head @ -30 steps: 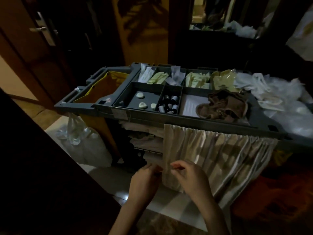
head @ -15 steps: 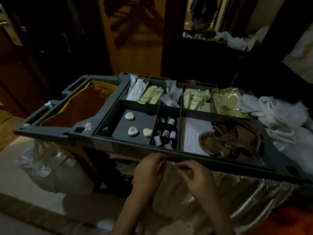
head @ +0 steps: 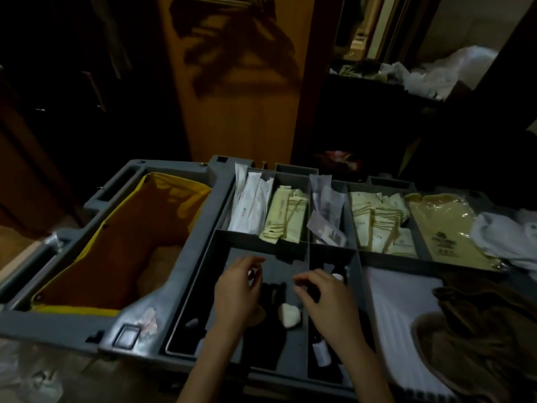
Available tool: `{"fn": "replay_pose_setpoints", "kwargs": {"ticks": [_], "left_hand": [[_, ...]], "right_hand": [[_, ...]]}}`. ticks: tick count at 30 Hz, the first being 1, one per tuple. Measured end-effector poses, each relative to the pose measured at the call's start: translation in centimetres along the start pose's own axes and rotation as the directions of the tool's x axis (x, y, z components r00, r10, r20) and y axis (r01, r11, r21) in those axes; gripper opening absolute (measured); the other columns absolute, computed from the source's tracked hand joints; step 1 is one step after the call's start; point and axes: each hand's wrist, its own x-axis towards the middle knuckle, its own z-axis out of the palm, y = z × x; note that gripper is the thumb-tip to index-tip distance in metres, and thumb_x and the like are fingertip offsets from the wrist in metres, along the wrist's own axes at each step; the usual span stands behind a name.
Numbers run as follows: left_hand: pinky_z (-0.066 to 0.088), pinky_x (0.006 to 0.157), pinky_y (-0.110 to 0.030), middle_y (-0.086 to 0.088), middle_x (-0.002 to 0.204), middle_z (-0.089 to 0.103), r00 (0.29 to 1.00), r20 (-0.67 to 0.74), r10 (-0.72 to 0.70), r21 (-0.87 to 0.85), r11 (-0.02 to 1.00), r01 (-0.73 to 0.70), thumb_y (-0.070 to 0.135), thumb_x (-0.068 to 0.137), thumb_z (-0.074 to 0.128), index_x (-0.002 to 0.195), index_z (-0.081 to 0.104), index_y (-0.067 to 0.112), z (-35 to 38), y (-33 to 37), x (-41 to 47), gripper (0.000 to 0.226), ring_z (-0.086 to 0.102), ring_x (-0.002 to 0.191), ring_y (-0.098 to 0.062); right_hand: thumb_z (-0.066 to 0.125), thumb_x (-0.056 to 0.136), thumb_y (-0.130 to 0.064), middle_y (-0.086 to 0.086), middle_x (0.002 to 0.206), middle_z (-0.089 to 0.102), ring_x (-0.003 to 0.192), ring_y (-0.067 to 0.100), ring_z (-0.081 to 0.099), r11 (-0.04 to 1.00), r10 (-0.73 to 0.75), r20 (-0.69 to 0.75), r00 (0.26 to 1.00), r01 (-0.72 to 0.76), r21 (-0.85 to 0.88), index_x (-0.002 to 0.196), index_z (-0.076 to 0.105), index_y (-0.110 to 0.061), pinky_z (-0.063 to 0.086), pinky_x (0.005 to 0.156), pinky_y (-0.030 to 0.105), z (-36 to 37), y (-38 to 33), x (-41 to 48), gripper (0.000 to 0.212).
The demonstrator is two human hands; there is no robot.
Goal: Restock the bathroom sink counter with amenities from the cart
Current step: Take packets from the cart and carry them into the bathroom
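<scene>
The grey cart's top tray holds the amenities. Both my hands hover over its near left compartment. A white round soap lies between them, and a second soap sits in shadow under my left hand. That hand's fingers are curled, with something pale glimpsed between thumb and fingers; whether it grips it is unclear. My right hand has loosely curled fingers above the divider and holds nothing I can see. Small dark bottles with white caps lie in the narrow compartment beneath it.
The back compartments hold white packets, cream sachets, clear packets, more cream sachets and a yellow bag. An orange-lined bin is at left. White paper, brown cloth and white linen are at right.
My view has moved closer and over the cart's top. Both hands rose from in front of the cart's curtain to above the soap compartment and moved slightly apart.
</scene>
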Motion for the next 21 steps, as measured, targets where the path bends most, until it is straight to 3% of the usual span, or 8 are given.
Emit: {"fn": "replay_pose_setpoints", "kwargs": {"ticks": [7, 11, 14, 18, 21], "left_hand": [[0.053, 0.079, -0.033, 0.010, 0.108, 0.065, 0.995, -0.053, 0.083, -0.100, 0.991, -0.088, 0.011, 0.086, 0.064, 0.115, 0.063, 0.024, 0.8, -1.1, 3.5, 0.032, 0.063, 0.098, -0.009], [0.054, 0.078, -0.035, 0.009, 0.112, 0.062, 0.986, -0.065, 0.151, -0.067, 0.986, -0.155, 0.007, 0.083, 0.064, 0.119, 0.062, 0.024, 0.6, -1.8, 4.8, 0.039, 0.062, 0.099, -0.012], [0.054, 0.072, -0.035, 0.008, 0.107, 0.062, 0.981, -0.059, 0.187, -0.055, 0.980, -0.190, 0.006, 0.083, 0.063, 0.118, 0.061, 0.024, 0.6, -2.0, 6.3, 0.040, 0.063, 0.092, -0.014], [0.054, 0.073, -0.037, 0.008, 0.105, 0.062, 0.985, -0.054, 0.165, -0.101, 0.980, -0.170, 0.009, 0.085, 0.063, 0.118, 0.062, 0.025, 1.1, -2.7, 7.3, 0.037, 0.064, 0.091, -0.014], [0.053, 0.074, -0.038, 0.007, 0.106, 0.062, 0.985, -0.059, 0.162, -0.114, 0.979, -0.167, 0.010, 0.086, 0.060, 0.117, 0.062, 0.024, 1.1, -3.1, 7.3, 0.035, 0.063, 0.092, -0.014]], "right_hand": [[0.066, 0.089, -0.024, -0.014, 0.097, 0.066, 0.088, 0.002, 0.062, 0.997, 0.052, -0.101, 0.994, -0.047, 0.052, 0.097, 0.071, -0.027, 0.054, 0.076, 0.029, 0.4, 0.7, 4.3, 0.010], [0.066, 0.089, -0.029, -0.009, 0.094, 0.068, 0.085, 0.007, 0.063, 0.996, 0.085, -0.211, 0.974, -0.078, 0.041, 0.098, 0.071, -0.024, 0.052, 0.070, 0.027, 0.6, -0.9, 8.2, 0.011], [0.064, 0.090, -0.035, -0.003, 0.101, 0.067, 0.090, 0.014, 0.062, 0.993, 0.106, -0.263, 0.959, -0.114, -0.015, 0.109, 0.067, -0.021, 0.048, 0.070, 0.027, 1.6, -1.7, 11.5, 0.024], [0.060, 0.088, -0.050, 0.006, 0.126, 0.056, 0.113, 0.027, 0.055, 0.952, 0.227, -0.146, 0.963, -0.251, -0.178, 0.133, 0.050, -0.017, 0.047, 0.088, 0.037, 3.9, -1.7, 15.6, 0.056], [0.062, 0.086, -0.052, 0.010, 0.138, 0.043, 0.123, 0.031, 0.046, 0.919, 0.280, -0.117, 0.953, -0.301, -0.255, 0.141, 0.040, -0.018, 0.043, 0.093, 0.038, 5.6, -1.8, 16.7, 0.068]]}}
